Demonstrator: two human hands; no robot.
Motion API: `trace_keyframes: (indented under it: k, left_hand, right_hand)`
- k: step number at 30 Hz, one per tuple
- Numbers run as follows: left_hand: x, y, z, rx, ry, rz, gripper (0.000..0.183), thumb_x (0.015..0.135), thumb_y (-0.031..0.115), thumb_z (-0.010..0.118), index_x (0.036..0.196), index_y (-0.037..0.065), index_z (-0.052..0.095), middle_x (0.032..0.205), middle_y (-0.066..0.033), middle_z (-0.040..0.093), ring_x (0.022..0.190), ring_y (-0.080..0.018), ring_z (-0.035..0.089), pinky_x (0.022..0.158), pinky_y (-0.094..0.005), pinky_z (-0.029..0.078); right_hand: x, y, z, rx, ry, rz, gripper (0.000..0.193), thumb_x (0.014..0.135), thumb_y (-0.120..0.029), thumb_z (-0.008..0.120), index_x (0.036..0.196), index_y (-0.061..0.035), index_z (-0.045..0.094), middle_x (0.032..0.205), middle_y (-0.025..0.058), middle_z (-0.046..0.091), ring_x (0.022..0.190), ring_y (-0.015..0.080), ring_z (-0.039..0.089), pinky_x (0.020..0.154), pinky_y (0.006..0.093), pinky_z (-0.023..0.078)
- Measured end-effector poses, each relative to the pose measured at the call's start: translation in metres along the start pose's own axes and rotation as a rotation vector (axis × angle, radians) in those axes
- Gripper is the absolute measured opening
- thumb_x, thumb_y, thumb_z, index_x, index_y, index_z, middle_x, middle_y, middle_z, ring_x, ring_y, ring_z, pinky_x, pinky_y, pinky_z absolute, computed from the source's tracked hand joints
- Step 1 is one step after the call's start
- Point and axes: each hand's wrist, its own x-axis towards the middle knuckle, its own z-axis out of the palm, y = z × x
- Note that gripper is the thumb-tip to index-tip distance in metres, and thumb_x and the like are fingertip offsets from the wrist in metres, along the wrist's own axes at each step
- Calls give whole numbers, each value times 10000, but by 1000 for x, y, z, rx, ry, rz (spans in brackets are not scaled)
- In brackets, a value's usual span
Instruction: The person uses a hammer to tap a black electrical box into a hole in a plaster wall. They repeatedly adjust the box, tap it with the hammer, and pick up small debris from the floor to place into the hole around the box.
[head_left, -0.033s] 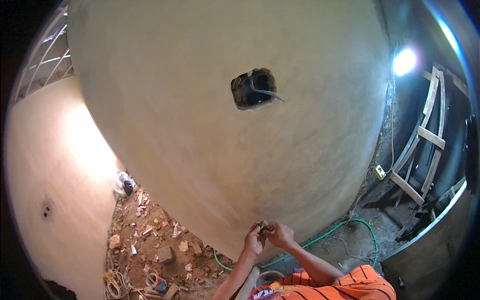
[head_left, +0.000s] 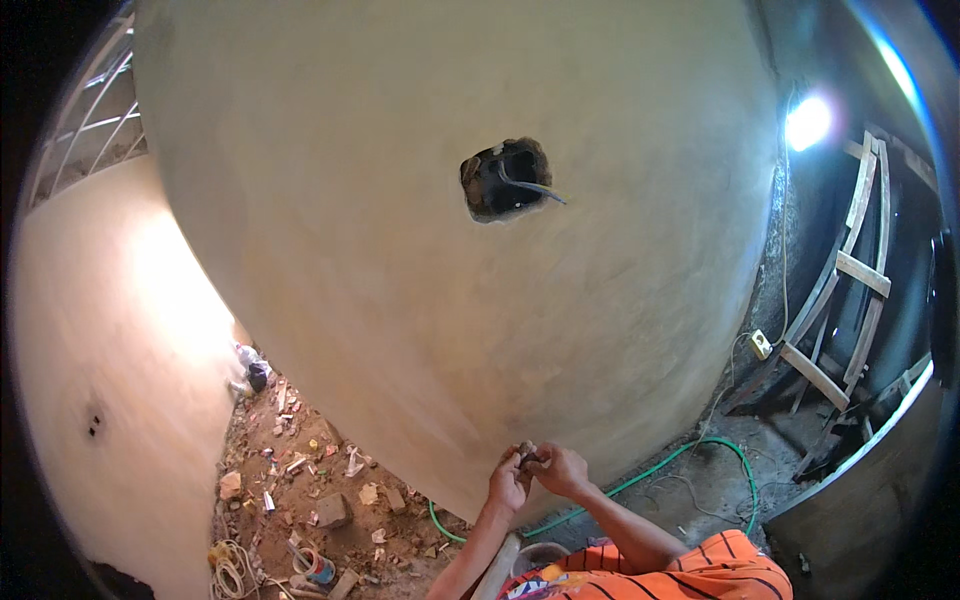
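Left hand (head_left: 508, 484): bent around a small thing (head_left: 527, 449)
Right hand (head_left: 562, 470): pinching it too
Small thing: at both hands' fingertips, maybe a brown bit
Wall hole (head_left: 488, 192): above them, wires (head_left: 540, 189) poking out

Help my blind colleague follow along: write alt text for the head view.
A person's left hand and right hand hold a small, unclear object low before a plastered wall. Above them, wiring pokes from a ragged hole; rubble lies at left, a bright lamp and wooden ladder at right.
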Motion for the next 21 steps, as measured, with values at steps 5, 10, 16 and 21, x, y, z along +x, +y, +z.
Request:
trace_keyframes:
  k: [5, 10, 16, 21]
  left_hand:
    - [-1, 5, 18, -4, -28, 18, 152, 892, 72, 463, 1013, 91, 554, 1105, -78, 606, 1106, -292, 538, 940, -414, 439]
    - [-8, 11, 11, 19, 7, 7, 149, 883, 96, 491, 988, 147, 583, 1098, -68, 622, 1113, -280, 539, 950, -436, 425]
    - [-8, 13, -1, -14, -24, -38, 143, 908, 144, 477, 1003, 143, 584, 1089, -75, 629, 1031, -285, 587, 904, -448, 459]
    - [-17, 14, 2, 3, 16, -41, 142, 907, 147, 474, 1002, 138, 580, 1075, -79, 631, 1001, -286, 598, 873, -438, 477]
  right_hand:
    - [26, 22, -17, 254, 85, -28, 346, 711, -361, 711, 916, -97, 622, 813, 130, 655, 756, 289, 641, 667, 374, 486]
    - [115, -43, -176, 356, 710, -509, 220, 762, -197, 687, 896, -38, 618, 808, 71, 641, 739, 127, 579, 684, 292, 470]
    - [93, -146, -272, 611, 763, -736, 198, 755, -137, 682, 928, -55, 633, 850, 37, 642, 699, 63, 536, 585, 234, 441]
    - [63, -164, -226, 531, 710, -736, 194, 754, -106, 669, 943, -74, 641, 819, 19, 636, 554, 47, 489, 509, 214, 408]
